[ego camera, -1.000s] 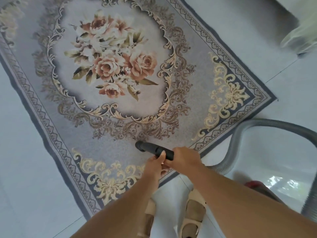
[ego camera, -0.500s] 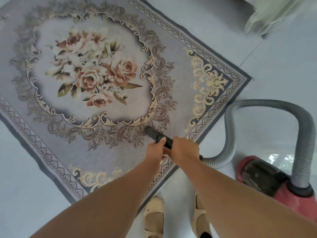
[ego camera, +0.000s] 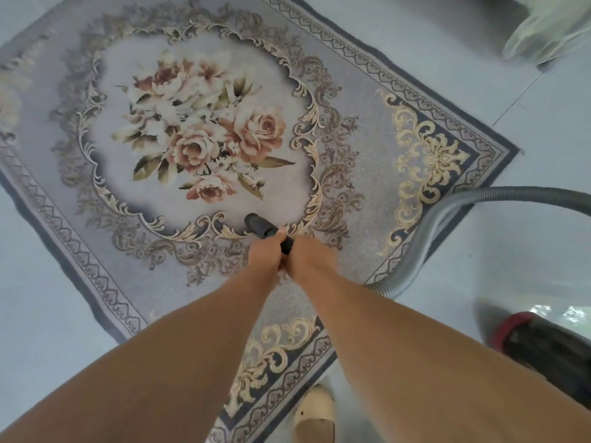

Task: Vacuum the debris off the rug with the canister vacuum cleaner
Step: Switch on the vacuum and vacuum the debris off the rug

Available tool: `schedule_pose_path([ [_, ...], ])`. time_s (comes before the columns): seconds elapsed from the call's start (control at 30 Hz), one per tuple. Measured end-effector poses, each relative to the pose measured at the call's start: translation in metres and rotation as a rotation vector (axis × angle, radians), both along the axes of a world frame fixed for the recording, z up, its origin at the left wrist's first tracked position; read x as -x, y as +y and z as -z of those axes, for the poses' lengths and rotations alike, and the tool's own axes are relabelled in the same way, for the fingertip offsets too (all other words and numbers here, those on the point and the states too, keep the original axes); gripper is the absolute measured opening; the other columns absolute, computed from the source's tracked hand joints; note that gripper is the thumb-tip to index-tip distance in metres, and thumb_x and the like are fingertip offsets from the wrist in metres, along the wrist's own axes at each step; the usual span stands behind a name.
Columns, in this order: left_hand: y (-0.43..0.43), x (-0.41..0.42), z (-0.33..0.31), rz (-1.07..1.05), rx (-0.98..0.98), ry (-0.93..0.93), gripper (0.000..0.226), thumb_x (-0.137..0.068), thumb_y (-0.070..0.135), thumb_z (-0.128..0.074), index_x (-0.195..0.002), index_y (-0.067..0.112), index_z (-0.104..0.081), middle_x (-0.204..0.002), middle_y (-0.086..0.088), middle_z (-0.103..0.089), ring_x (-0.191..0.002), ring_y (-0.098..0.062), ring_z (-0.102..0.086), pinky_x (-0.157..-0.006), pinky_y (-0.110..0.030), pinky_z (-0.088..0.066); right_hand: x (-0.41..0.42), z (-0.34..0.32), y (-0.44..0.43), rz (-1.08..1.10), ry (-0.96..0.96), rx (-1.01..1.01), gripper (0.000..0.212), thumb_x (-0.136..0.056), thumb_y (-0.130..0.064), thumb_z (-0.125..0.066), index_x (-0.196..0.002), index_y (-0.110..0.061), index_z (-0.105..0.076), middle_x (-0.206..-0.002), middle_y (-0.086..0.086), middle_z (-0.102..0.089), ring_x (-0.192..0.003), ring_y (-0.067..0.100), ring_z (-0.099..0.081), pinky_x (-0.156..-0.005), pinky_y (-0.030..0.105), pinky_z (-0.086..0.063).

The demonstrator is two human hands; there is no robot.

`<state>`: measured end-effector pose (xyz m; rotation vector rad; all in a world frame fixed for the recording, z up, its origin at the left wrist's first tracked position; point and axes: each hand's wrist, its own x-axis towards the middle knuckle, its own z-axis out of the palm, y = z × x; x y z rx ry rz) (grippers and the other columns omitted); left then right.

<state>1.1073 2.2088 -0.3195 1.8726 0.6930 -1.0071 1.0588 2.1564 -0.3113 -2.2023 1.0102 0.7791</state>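
Black nozzle (ego camera: 260, 227) over rug (ego camera: 367, 174) at medallion's near edge, both arms stretched fwd; left hand (ego camera: 267, 254) & right hand (ego camera: 311, 255) curl round its rear. Grey hose (ego camera: 425, 238) loops right; red canister (ego camera: 543, 346) cut off, blurry.

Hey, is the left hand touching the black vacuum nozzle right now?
Touching. The head view shows the left hand with its fingers curled round the black nozzle, just behind the open end, with no gap between them.
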Motion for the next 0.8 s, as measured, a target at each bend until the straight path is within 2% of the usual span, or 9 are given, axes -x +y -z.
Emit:
schedule_pose_path([
  [0.07,0.003,0.015,-0.002,0.006,0.029,0.035,0.033,-0.091,0.032,-0.065,-0.105,0.004,-0.054,-0.079,-0.007,-0.056,-0.07,-0.022,-0.053,-0.074,-0.038,-0.047,0.017,-0.007,0.005,0.016,0.037,0.016,0.027,-0.097,-0.033,-0.049,-0.114,-0.015,-0.062,-0.111,0.006,-0.066,-0.101,0.027,-0.065,-0.078,0.036,-0.05],
  [0.17,0.005,0.041,-0.014,0.003,0.064,0.127,0.037,-0.09,0.031,-0.067,-0.113,0.004,-0.056,-0.095,-0.009,-0.06,-0.085,-0.026,-0.056,-0.081,-0.039,-0.051,0.049,-0.026,0.009,0.029,0.111,0.028,0.028,-0.098,-0.034,-0.048,-0.116,-0.015,-0.057,-0.111,0.006,-0.064,-0.101,0.026,-0.063,-0.08,0.037,-0.05],
  [0.23,0.001,0.057,-0.025,0.009,0.072,0.174,0.039,-0.09,0.03,-0.067,-0.117,0.003,-0.057,-0.102,-0.011,-0.061,-0.088,-0.026,-0.057,-0.081,-0.039,-0.052,0.067,-0.042,0.003,0.025,0.129,0.023,0.029,-0.098,-0.035,-0.048,-0.118,-0.014,-0.053,-0.112,0.006,-0.063,-0.102,0.026,-0.063,-0.079,0.037,-0.048],
  [0.37,-0.006,0.077,-0.04,0.026,0.003,0.139,0.045,-0.091,0.028,-0.063,-0.126,0.001,-0.051,-0.088,-0.01,-0.059,-0.074,-0.023,-0.057,-0.072,-0.036,-0.05,0.087,-0.071,-0.015,-0.087,0.141,-0.043,0.037,-0.096,-0.041,-0.053,-0.119,-0.012,-0.045,-0.112,0.008,-0.062,-0.102,0.029,-0.063,-0.077,0.038,-0.048],
  [0.5,-0.023,0.086,-0.072,-0.013,-0.042,0.069,0.06,-0.085,0.034,-0.069,-0.131,0.003,-0.045,-0.115,-0.017,-0.062,-0.099,-0.034,-0.064,-0.09,-0.047,-0.054,0.099,-0.103,-0.035,-0.137,0.068,-0.094,0.043,-0.096,-0.046,-0.053,-0.121,-0.012,-0.044,-0.11,0.008,-0.063,-0.101,0.029,-0.063,-0.082,0.04,-0.047],
  [0.57,-0.038,0.085,-0.091,-0.025,-0.064,-0.007,0.061,-0.084,0.03,-0.069,-0.133,0.006,-0.042,-0.12,-0.016,-0.061,-0.103,-0.035,-0.063,-0.091,-0.049,-0.054,0.105,-0.116,-0.045,-0.071,-0.002,-0.128,0.041,-0.096,-0.045,-0.052,-0.12,-0.012,-0.046,-0.112,0.009,-0.063,-0.103,0.03,-0.061,-0.085,0.041,-0.046],
  [0.67,-0.067,0.077,-0.125,0.044,-0.053,-0.11,0.049,-0.09,0.022,-0.063,-0.132,0.008,-0.04,-0.117,-0.011,-0.057,-0.103,-0.032,-0.059,-0.089,-0.045,-0.052,0.112,-0.136,-0.058,0.111,-0.147,-0.211,0.039,-0.096,-0.039,-0.054,-0.125,-0.013,-0.046,-0.114,0.011,-0.063,-0.104,0.03,-0.061,-0.084,0.039,-0.049],
  [0.8,-0.099,0.07,-0.161,0.203,-0.016,-0.215,0.05,-0.09,0.018,-0.06,-0.133,0.013,-0.036,-0.114,-0.009,-0.055,-0.09,-0.027,-0.055,-0.079,-0.042,-0.051,0.123,-0.166,-0.076,0.281,-0.285,-0.261,0.047,-0.093,-0.036,-0.058,-0.136,-0.021,-0.044,-0.117,0.007,-0.064,-0.102,0.025,-0.063,-0.078,0.032,-0.051],
])
